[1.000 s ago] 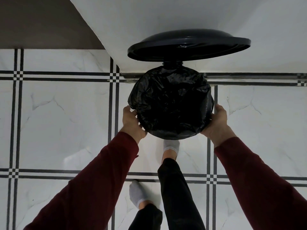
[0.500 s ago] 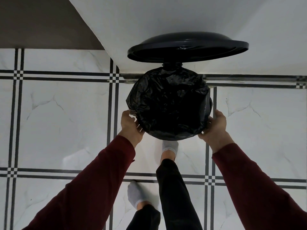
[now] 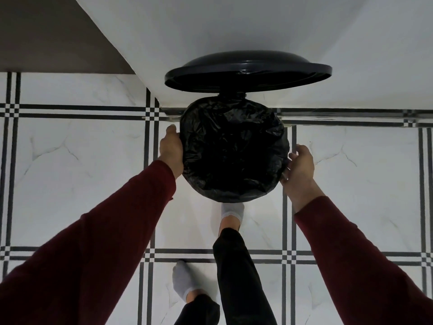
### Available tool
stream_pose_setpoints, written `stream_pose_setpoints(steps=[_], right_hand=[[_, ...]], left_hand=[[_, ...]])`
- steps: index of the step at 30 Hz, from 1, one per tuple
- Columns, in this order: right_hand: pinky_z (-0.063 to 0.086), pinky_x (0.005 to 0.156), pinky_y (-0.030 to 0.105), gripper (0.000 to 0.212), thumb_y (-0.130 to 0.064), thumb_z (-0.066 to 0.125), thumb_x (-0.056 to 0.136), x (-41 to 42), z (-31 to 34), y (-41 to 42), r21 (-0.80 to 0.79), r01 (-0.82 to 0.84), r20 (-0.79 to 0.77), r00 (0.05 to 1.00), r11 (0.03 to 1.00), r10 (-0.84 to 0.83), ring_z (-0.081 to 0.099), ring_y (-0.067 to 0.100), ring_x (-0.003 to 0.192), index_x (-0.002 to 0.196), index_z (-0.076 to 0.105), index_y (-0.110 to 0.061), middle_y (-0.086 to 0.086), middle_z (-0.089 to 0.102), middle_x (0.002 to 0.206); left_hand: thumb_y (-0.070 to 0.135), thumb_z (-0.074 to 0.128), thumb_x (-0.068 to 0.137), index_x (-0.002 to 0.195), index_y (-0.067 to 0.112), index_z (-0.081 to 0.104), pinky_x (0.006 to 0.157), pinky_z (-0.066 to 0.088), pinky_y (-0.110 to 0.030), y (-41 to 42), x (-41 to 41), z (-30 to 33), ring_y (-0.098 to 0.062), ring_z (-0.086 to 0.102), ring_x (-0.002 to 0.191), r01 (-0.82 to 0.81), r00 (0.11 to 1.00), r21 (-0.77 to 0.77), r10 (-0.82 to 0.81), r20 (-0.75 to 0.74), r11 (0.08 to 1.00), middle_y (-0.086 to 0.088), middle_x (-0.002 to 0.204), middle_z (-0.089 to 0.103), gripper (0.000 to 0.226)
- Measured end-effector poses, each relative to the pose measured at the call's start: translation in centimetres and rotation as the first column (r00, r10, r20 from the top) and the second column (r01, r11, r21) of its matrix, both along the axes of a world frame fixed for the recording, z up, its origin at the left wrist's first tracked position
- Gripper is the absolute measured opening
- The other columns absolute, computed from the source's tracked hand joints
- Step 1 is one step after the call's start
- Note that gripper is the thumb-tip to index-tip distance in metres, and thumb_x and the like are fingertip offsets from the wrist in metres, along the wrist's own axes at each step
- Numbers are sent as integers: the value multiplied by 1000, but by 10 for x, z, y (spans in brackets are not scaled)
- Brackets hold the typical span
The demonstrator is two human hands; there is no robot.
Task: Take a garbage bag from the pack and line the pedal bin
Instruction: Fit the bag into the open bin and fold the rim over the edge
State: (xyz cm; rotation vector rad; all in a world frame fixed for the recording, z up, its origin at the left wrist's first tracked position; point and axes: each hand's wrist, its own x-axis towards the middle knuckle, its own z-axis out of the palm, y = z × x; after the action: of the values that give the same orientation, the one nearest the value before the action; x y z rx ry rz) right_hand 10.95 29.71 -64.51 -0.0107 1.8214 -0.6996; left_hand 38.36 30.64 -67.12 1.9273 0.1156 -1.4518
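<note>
- Bin (image 3: 234, 193) stands on the tiled floor (image 3: 77, 160), right against the foot of a white wall (image 3: 234, 24). Only its round top is seen from above; the body below is hidden.
- Black bag (image 3: 234, 148) is already in the bin. Its crinkled plastic is folded over the rim all the way round and covers the whole opening.
- Lid (image 3: 248, 70) is black, raised and tilted back, its rear edge close to the wall. It overhangs the far part of the bag and hides the hinge area.
- Left hand (image 3: 171, 150) lies flat against the left side of the bag at rim height, fingers fairly straight and pointing away from the person. No pinch of plastic can be seen.
- Right hand (image 3: 300, 164) is on the right side of the rim, fingers curled with the tips on the bag edge. Whether plastic is actually caught between them cannot be told.
- Both arms are in dark red sleeves (image 3: 105, 242).
- Right foot (image 3: 232, 212) in a grey sock reaches under the near edge of the bin. The pedal itself is hidden by bag and foot.
- Left foot (image 3: 185, 282), also in a grey sock, is flat on the floor, well back from the bin.
- Floor: white marbled tiles with black double lines. A darker wall (image 3: 46, 34) fills the upper left corner.
</note>
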Motion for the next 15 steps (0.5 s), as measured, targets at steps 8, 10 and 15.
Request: stream_pose_setpoints(steps=[8,10,15], right_hand=[[42,85,35,30,-46,51,84,-12,8,-5,135,-243,-185,946,961,265,61,21,99,87,67,-21,0,69,109],[46,93,36,34,-44,51,84,-13,6,-2,86,-489,-608,664,868,434,57,26,112,100,72,-21,5,60,122],[44,100,31,41,-26,63,91,12,0,-24,-69,-919,-818,275,389,506,52,30,123,130,63,-16,10,56,130]], left_hand=[[31,42,98,81,20,63,62,49,-24,0,-1,2,-21,59,80,134,979,-14,-131,156,991,0,84,62,30],[43,42,94,109,18,66,88,51,-38,-2,-5,4,-29,54,111,191,907,134,-227,354,972,-6,117,61,37],[35,50,96,115,15,61,98,37,-36,-3,-28,15,-25,43,113,346,606,-59,-175,776,936,-11,122,53,30]])
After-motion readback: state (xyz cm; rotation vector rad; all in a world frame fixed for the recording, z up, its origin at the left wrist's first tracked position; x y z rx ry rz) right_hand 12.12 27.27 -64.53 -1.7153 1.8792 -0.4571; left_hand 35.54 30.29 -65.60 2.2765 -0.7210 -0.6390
